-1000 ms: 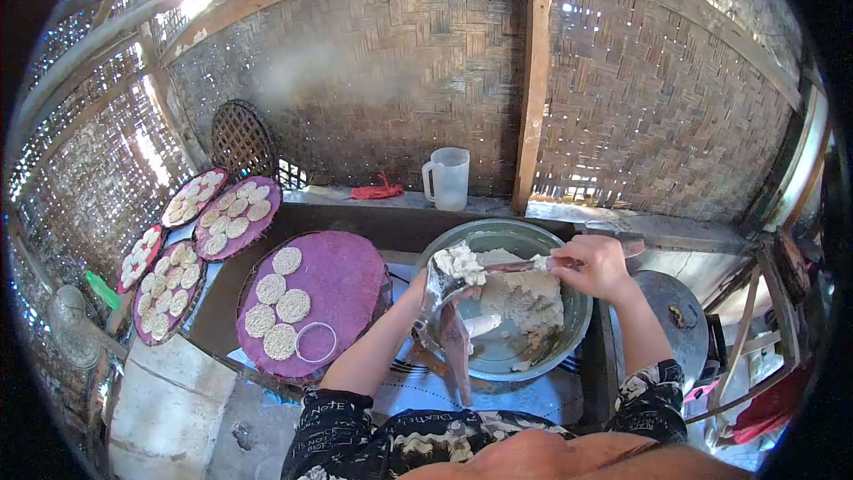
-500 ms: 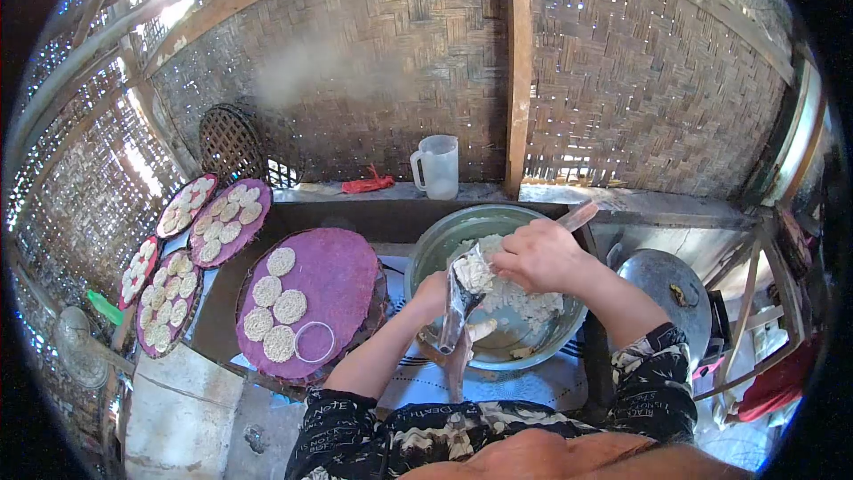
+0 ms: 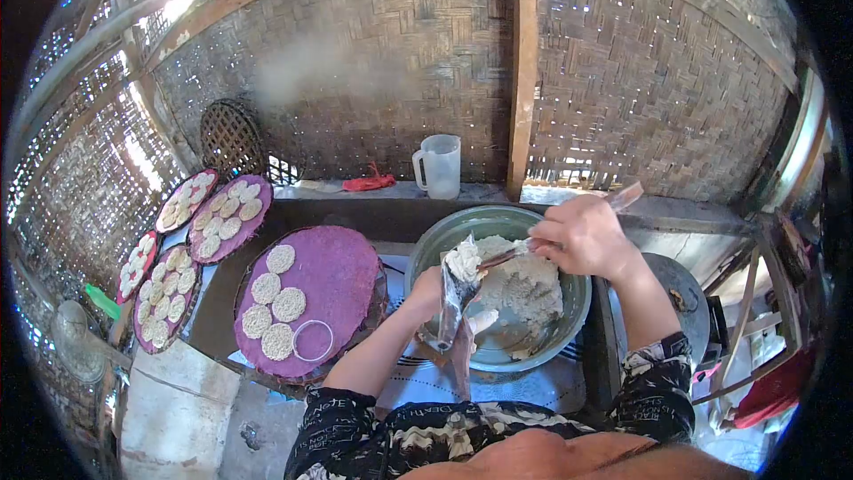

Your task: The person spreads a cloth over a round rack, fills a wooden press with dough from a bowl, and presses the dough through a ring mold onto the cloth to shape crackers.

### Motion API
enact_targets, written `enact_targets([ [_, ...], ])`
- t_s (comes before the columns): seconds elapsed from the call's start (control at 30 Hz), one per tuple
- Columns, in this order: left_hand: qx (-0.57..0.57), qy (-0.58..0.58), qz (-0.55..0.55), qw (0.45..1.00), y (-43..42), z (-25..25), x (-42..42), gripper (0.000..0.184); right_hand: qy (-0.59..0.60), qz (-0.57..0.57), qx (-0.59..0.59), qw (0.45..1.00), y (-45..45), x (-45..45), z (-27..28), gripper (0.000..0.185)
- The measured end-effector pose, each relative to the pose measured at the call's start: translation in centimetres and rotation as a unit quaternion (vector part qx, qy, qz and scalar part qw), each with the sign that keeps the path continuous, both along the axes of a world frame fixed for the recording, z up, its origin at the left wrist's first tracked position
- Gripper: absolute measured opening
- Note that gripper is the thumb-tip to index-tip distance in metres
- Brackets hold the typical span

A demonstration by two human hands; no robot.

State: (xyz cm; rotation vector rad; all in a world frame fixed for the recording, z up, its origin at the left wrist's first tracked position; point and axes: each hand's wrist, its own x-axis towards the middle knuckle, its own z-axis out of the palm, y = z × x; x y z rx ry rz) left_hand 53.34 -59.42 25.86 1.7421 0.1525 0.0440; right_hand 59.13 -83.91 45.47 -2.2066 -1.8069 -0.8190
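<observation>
My left hand (image 3: 428,290) is wrapped round a dark, smeared mould (image 3: 455,302) over the left rim of a green basin (image 3: 425,253). Pale dough (image 3: 463,260) is heaped in the mould's top opening. My right hand (image 3: 582,233) grips a wooden stick (image 3: 625,196), whose lower end touches the dough at the mould's mouth. A large mass of dough (image 3: 524,289) lies in the basin beneath my right hand. A second wooden piece (image 3: 462,360) rests at the basin's near left edge, beside a white dough-smeared item (image 3: 483,320).
Left of the basin, a round purple tray (image 3: 333,271) holds several textured discs and a white ring (image 3: 313,340). More disc-filled trays (image 3: 229,218) stand further left. Behind are a plastic jug (image 3: 440,166) and a red bundle (image 3: 368,180). A round metal lid (image 3: 680,302) is at the right.
My right hand moved in over the mould, then back to the right and up with the stick. The mould has tilted more upright in my left hand.
</observation>
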Motion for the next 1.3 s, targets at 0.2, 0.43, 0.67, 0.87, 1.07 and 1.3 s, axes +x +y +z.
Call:
enact_targets([
  [0.2,0.129,-0.014,-0.006,0.992,-0.2,-2.1,0.8,0.047,-0.037,0.034,-0.077,0.996,3.4,-1.2,-3.1,0.009],
  [0.43,-0.098,0.048,0.007,0.994,4.0,-3.5,2.7,0.043,0.008,-0.038,0.08,0.996,-1.8,-1.4,-0.3,0.018],
  [0.67,0.138,-0.222,0.045,0.964,-1.4,3.4,1.5,0.029,0.627,-0.013,0.335,0.703,1.4,-3.3,-8.7,0.014],
  [0.87,-0.179,-0.201,0.097,0.958,-0.7,6.7,0.4,0.04,0.566,-0.087,0.274,0.772,-2.8,-3.7,-10.0,0.019],
  [1.07,0.232,-0.243,0.123,0.934,-3.5,8.0,-0.9,0.046,0.221,-0.142,0.417,0.87,-0.1,-3.6,-10.1,0.02],
  [1.3,-0.172,-0.193,0.084,0.962,-0.1,0.7,3.6,0.031,0.127,-0.09,0.344,0.926,0.1,-5.4,-11.3,0.018],
])
